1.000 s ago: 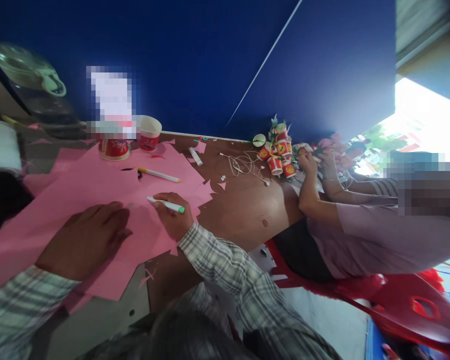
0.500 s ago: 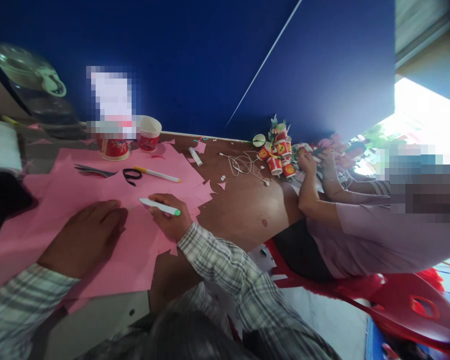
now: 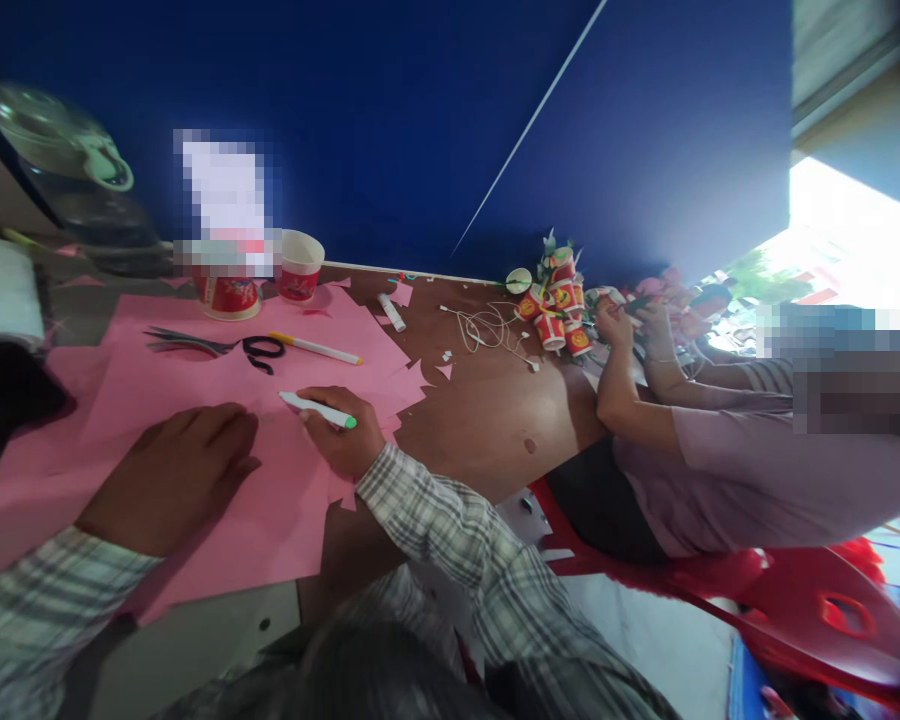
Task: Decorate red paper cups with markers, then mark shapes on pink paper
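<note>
A large pink paper sheet [image 3: 195,400] covers the left part of the brown table [image 3: 487,420]. My left hand [image 3: 176,475] lies palm down on the sheet, fingers flat. My right hand [image 3: 345,435] is closed round a white pen with a green cap [image 3: 319,410], its tip on the paper. Both sleeves are checked. Black-handled scissors [image 3: 217,346] and a second white pen with a yellow end [image 3: 315,348] lie on the sheet beyond my hands.
Two red paper cups [image 3: 270,280] stand at the sheet's far edge. A glue stick [image 3: 391,312], a white cable [image 3: 487,328] and pink scraps lie on the table. A co-worker in a mauve shirt [image 3: 720,470] on a red chair [image 3: 795,600] handles small red cups [image 3: 559,305].
The pink sheet has shifted, uncovering the scissors that were mostly hidden one second ago. My right hand with the pen has moved slightly left.
</note>
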### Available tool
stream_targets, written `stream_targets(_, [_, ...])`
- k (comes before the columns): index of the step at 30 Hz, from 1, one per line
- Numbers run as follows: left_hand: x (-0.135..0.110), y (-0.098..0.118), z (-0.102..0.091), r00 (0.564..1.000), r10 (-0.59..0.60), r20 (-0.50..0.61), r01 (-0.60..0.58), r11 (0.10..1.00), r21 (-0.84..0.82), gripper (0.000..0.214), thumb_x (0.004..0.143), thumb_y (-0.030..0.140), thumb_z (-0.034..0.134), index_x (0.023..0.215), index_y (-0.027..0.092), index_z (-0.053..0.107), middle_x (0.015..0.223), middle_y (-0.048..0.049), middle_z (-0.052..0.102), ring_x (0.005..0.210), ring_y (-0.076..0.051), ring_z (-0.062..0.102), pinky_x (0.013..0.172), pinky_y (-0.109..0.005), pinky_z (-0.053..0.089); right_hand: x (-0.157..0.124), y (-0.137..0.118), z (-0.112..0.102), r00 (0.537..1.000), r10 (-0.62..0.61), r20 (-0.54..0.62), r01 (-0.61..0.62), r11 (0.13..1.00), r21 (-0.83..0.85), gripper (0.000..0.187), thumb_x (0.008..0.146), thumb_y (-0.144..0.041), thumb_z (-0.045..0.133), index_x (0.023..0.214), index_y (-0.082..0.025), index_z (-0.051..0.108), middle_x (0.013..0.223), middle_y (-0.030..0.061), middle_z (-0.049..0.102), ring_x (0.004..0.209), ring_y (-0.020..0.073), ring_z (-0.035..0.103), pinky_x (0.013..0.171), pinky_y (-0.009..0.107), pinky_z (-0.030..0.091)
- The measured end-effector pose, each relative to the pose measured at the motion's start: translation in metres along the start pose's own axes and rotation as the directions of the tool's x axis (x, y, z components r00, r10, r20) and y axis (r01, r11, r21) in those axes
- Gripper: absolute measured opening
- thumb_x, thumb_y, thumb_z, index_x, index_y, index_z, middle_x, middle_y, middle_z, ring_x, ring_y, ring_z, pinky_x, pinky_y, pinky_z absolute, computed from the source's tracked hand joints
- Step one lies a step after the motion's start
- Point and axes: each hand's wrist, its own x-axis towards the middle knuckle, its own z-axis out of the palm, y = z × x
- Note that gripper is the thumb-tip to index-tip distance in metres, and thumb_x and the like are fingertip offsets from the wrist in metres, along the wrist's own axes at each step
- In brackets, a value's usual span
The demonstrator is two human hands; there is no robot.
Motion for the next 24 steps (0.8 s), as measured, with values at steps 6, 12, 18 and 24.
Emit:
stream_targets(6, [-0.0007, 0.0018, -0.0011, 1.000, -0.007, 0.028, 0.006, 0.999, 0.033, 0.045, 0.068, 0.047, 0.029, 0.095, 0.023, 0.055, 0.100, -0.0091, 0.056, 0.089, -0.025, 0.045, 0.071, -0.042, 0.034, -0.0002, 0.0015, 0.0010, 1.000, -0.014, -0.011, 0.014, 1.000, -0.004, 0.023, 0.083, -0.022, 0.052, 0.103, -0.018, 0.062, 0.098, 0.0079, 0.068, 0.092, 0.0183, 0.065, 0.088, 0.030, 0.051])
stream_targets(12, [-0.0013, 0.0028, -0.0020, 0.999, 0.009, 0.031, -0.010, 0.999, 0.051, 0.044, 0.069, 0.048, 0.027, 0.092, 0.022, 0.055, 0.101, -0.0101, 0.055, 0.092, -0.027, 0.044, 0.072, -0.042, 0.034, 0.0011, 0.0017, 0.0005, 1.000, -0.015, -0.002, 0.015, 1.000, -0.004, 0.025, 0.083, -0.022, 0.052, 0.105, -0.017, 0.061, 0.099, 0.0089, 0.068, 0.093, 0.0182, 0.065, 0.089, 0.030, 0.050])
stream_targets(18, [-0.0014, 0.0022, -0.0005, 1.000, 0.014, 0.022, -0.014, 0.999, 0.033, 0.045, 0.068, 0.050, 0.029, 0.092, 0.023, 0.055, 0.102, -0.0099, 0.056, 0.092, -0.026, 0.045, 0.073, -0.043, 0.035, 0.0018, 0.0025, 0.0010, 1.000, -0.007, 0.006, 0.007, 1.000, -0.013, 0.025, 0.082, -0.021, 0.052, 0.105, -0.017, 0.062, 0.098, 0.0083, 0.068, 0.091, 0.0181, 0.064, 0.089, 0.030, 0.050])
stream_targets(24, [-0.0024, 0.0009, 0.0021, 0.999, 0.006, 0.034, -0.007, 0.999, 0.031, 0.045, 0.067, 0.051, 0.031, 0.094, 0.023, 0.055, 0.104, -0.0099, 0.055, 0.096, -0.027, 0.044, 0.072, -0.043, 0.034, 0.0018, 0.0002, 0.0016, 1.000, -0.019, -0.006, 0.019, 1.000, -0.023, 0.024, 0.081, -0.017, 0.054, 0.102, -0.013, 0.064, 0.097, 0.0093, 0.069, 0.092, 0.0178, 0.063, 0.091, 0.028, 0.049])
